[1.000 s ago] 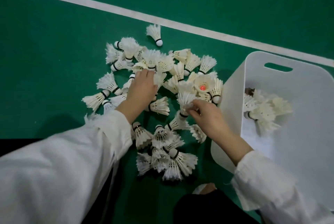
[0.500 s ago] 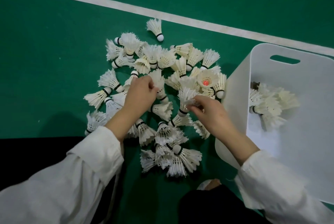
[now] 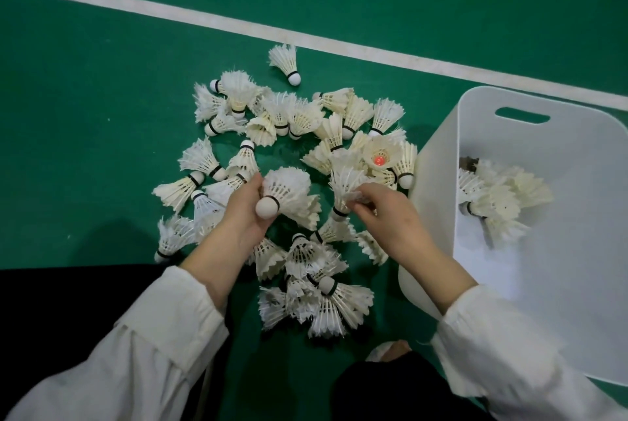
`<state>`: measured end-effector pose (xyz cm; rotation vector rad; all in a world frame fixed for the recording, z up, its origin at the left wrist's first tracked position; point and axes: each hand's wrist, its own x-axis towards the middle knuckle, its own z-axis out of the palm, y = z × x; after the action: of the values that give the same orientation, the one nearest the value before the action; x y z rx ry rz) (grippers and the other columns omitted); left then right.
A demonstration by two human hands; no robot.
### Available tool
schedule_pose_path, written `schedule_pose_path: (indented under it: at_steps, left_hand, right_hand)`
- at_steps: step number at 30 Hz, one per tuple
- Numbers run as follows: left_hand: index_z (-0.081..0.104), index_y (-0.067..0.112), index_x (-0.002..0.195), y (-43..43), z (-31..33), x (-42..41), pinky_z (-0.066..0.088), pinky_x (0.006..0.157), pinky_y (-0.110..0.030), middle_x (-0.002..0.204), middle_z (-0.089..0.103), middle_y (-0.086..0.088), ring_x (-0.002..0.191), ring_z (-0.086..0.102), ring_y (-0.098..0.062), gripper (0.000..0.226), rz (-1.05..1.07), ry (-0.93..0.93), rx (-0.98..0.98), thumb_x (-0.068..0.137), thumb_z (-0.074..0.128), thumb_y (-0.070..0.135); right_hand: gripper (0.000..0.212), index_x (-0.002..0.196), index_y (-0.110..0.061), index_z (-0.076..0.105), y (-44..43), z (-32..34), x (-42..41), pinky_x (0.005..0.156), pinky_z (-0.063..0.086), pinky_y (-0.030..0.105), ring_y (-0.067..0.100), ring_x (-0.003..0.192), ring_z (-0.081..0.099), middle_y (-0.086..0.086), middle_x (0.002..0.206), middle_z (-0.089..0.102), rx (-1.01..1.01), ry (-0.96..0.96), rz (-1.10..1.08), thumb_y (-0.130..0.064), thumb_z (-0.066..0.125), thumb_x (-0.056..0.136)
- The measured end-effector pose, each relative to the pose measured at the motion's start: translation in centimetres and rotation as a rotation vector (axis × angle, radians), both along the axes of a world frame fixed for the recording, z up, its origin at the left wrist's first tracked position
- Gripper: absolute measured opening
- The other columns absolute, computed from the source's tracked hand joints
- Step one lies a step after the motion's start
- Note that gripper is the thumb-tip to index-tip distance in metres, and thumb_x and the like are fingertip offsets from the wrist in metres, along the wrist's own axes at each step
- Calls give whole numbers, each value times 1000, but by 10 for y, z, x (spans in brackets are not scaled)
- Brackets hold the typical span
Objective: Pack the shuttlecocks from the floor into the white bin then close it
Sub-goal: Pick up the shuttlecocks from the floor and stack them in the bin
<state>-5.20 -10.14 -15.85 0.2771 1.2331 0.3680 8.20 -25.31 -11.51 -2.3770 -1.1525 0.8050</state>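
Head-camera footage is being filled by a green floor (image 3: 85, 87) on which a pile of shuttlecocks (image 3: 299, 149) is lying scattered, just left of the white bin (image 3: 577, 284). The bin is standing open, with a handle slot (image 3: 522, 115) cut near its far rim, and a small cluster of packed shuttlecocks (image 3: 499, 196) is resting against its inner far-left side. A white court line (image 3: 204, 18) is being shown running diagonally beyond the pile, and one lone shuttlecock (image 3: 286, 63) is lying between that line and the pile. The left hand (image 3: 243, 213) is being held above the pile's near-left part, its fingers curled around a held shuttlecock (image 3: 283, 191) whose round cork is pointing toward the camera and whose feathers are fanned away. The right hand (image 3: 390, 213) is being held over the pile's right side, near the bin's left wall, with thumb and fingertips pinched on the feathers of another shuttlecock (image 3: 346, 183), its cork end pointing down into the pile. A shuttlecock with a red-lit centre (image 3: 380, 155) is lying feathers-up beside the bin wall. Both forearms are covered by white sleeves (image 3: 142, 346).
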Motion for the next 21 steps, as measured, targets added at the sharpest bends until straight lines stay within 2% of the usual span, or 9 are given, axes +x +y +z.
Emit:
schedule_pose_path:
  at_steps: [3,4,7,8,10,13,16,18,21]
  left_hand:
    - [56,9,105,0,10,0,56,50,-28,94,67,-8,75,65,-20,20,-93,-4,67,94,49,24]
    - [53,11,107,0,13,-2,54,50,-29,92,66,-9,70,63,-20,19,-282,108,256,94,49,23]
    - [37,24,122,-2,19,-9,43,45,-30,72,59,-3,52,50,-16,29,-1167,533,1142,94,43,22]
    - [30,28,129,-5,18,-8,42,44,-30,65,56,0,49,48,-15,38,-1396,571,1321,94,42,20]
    - [12,34,141,-15,15,-2,39,42,-28,59,49,2,48,46,-14,58,-1658,613,1441,92,39,16]
    - [-3,36,145,-21,0,7,37,43,-27,57,44,3,49,47,-16,74,-1800,769,1560,91,40,11]
    - [-4,37,145,-14,-8,21,35,42,-27,56,43,2,47,44,-17,85,-1791,898,1589,85,44,0]
    - [12,34,145,-12,-6,31,36,44,-28,60,43,0,50,44,-19,82,-1815,936,1537,81,44,-6]
    - [47,14,119,-15,1,39,37,54,-32,88,57,-7,74,59,-28,38,-1811,965,1564,85,46,-3]
  right_hand:
    - [17,102,-16,64,-1,-1,1,81,49,40,18,91,59,-1,101,65,0,-17,3,-21,51,91]
    - [17,102,-16,63,-2,-1,1,80,49,40,19,91,59,-1,101,65,-4,-29,8,-21,51,92]
    - [17,101,-15,62,-2,0,0,78,50,40,20,88,59,0,99,64,2,-52,9,-23,50,92]
    - [16,100,-15,62,-2,0,0,77,50,40,20,88,59,0,99,64,6,-57,9,-23,50,92]
    - [15,99,-15,61,-1,1,0,76,49,39,20,89,58,0,99,64,9,-66,17,-22,50,92]
    - [16,100,-14,61,-1,2,-1,77,49,39,21,90,58,1,100,64,-5,-76,27,-21,49,92]
    - [17,101,-13,61,-2,3,-1,78,49,41,22,91,59,2,101,63,-19,-83,37,-22,48,92]
    - [17,101,-12,61,-2,3,-1,78,49,41,22,92,59,3,101,63,-13,-83,41,-21,48,92]
    - [17,98,-11,61,-2,2,0,76,48,40,23,90,58,4,98,61,11,-102,57,-20,49,91]
